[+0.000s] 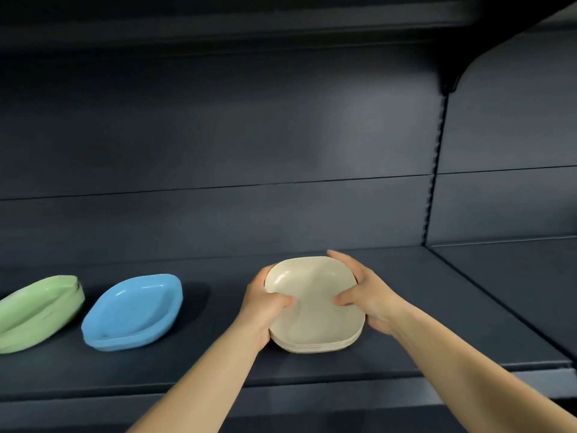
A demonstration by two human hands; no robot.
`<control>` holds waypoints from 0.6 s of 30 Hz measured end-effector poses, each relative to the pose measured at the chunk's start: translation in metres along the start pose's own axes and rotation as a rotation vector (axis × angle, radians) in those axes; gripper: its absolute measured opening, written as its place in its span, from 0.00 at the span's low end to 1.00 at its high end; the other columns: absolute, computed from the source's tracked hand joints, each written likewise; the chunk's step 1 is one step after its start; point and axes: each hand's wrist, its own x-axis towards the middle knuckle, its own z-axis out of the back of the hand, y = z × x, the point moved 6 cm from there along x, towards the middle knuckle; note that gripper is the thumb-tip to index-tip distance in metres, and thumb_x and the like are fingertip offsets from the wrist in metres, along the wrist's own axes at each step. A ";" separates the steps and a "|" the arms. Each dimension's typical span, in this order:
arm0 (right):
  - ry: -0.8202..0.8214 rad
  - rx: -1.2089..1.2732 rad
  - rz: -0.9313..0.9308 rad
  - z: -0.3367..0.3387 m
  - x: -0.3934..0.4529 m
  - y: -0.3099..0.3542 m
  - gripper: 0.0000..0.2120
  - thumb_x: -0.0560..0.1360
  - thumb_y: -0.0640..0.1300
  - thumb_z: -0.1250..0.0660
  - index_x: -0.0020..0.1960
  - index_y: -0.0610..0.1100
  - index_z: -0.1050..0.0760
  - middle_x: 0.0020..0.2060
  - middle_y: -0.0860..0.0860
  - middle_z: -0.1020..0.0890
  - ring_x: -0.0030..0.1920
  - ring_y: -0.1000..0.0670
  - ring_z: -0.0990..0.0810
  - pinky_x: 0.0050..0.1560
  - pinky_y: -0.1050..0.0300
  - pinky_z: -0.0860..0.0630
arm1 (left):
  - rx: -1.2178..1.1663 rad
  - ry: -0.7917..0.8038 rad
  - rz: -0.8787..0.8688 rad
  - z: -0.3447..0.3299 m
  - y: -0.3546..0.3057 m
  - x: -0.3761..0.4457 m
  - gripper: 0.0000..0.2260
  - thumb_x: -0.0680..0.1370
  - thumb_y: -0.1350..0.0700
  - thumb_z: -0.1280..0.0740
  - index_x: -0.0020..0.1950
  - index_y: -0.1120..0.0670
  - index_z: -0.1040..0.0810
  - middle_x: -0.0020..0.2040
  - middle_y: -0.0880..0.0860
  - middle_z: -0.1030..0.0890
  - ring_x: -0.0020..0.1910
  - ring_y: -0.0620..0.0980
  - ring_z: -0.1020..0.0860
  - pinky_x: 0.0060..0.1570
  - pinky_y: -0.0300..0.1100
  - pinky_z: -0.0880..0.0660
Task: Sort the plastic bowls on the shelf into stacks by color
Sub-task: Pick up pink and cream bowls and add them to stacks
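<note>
the cream bowl stack (pixel 315 307) sits on the shelf (pixel 406 307) between both hands, left hand (pixel 262 303) and right hand (pixel 367 296) grasping its sides, thumbs on top.

Place: a shop aisle or stockroom, by the look of the fixtures.
Fixture: dark metal gondola shelf (pixel 406 307) with a flat back panel (pixel 218 135).
Upright: slotted post (pixel 435 170) with a bracket at its top, joining two shelf bays.
Above: another shelf's underside (pixel 218 23).
Goods: like plastic bowls in colour stacks, green (pixel 37 314), blue (pixel 134 310), cream (pixel 315 307).
</note>
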 end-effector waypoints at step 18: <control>-0.379 0.057 0.226 0.420 -0.121 0.038 0.23 0.71 0.30 0.34 0.59 0.54 0.25 0.52 0.55 0.17 0.53 0.51 0.19 0.42 0.59 0.23 | -0.151 0.134 -0.084 -0.436 -0.085 -0.042 0.20 0.70 0.69 0.32 0.58 0.50 0.25 0.51 0.51 0.20 0.50 0.53 0.21 0.49 0.49 0.22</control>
